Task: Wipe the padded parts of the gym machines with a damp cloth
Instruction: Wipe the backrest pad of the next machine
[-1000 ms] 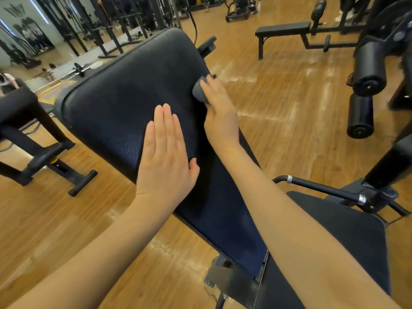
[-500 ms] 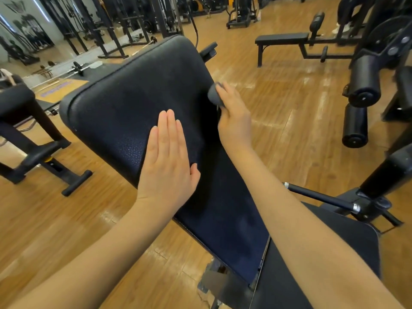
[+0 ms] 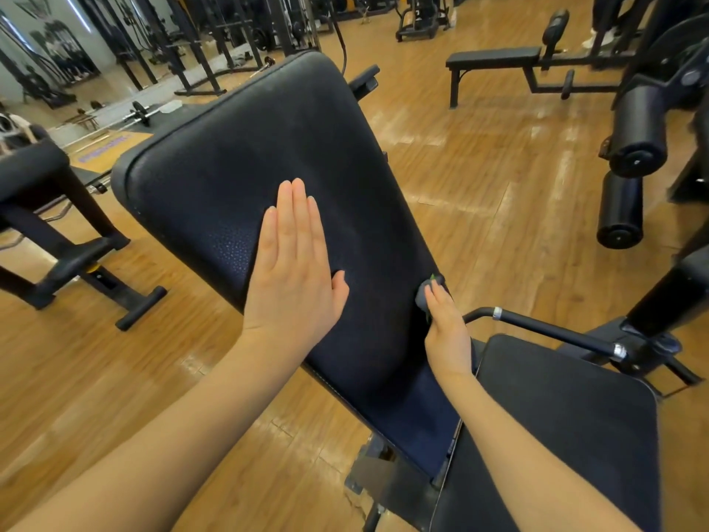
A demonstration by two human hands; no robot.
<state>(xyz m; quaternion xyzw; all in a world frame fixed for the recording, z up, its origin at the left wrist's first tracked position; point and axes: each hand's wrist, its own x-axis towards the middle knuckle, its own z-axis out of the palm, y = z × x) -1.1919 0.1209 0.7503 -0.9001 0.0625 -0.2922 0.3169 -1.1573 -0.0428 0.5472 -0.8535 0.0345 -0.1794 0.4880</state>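
Right hand (image 3: 447, 332) grip clamps cloth (image 3: 426, 293) at backrest pad (image 3: 268, 147) edge, left hand (image 3: 293, 278) flat, above wooden floor (image 3: 479, 178).

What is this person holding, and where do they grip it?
The right hand grips a small dark cloth, bunched under its fingers against the right edge of the backrest pad. The left hand holds nothing; it rests flat on the pad.

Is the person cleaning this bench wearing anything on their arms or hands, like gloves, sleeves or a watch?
No. Both forearms are bare as far as the picture shows, with no sleeves in view. The left hand and right hand have no gloves, rings, watch or wristband visible. The nails look short and unpainted.
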